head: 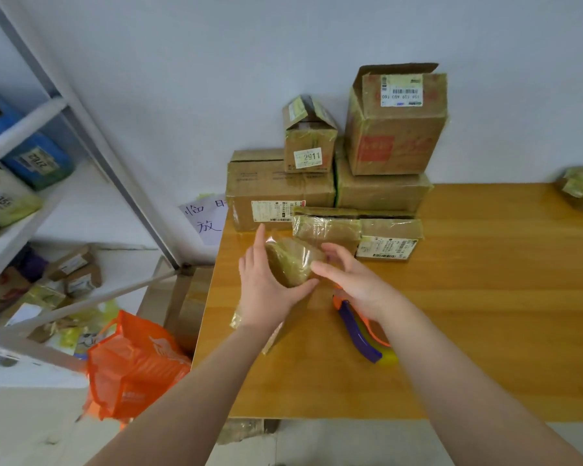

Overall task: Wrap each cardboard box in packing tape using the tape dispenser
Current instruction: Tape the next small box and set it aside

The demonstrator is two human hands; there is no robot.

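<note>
Above the orange wooden table (485, 297), left hand (266, 292) and right hand (350, 277) are clasping a small taped brown cardboard box (292, 264); smoothing loose tape flat seems wise.

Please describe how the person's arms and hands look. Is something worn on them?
The left forearm and the right forearm are bare down to the picture's lower edge; no sleeve shows. The left hand and the right hand wear no gloves. I see no ring, watch or bracelet.

Small taped box (292, 262), tilted above table (485, 297)
</note>
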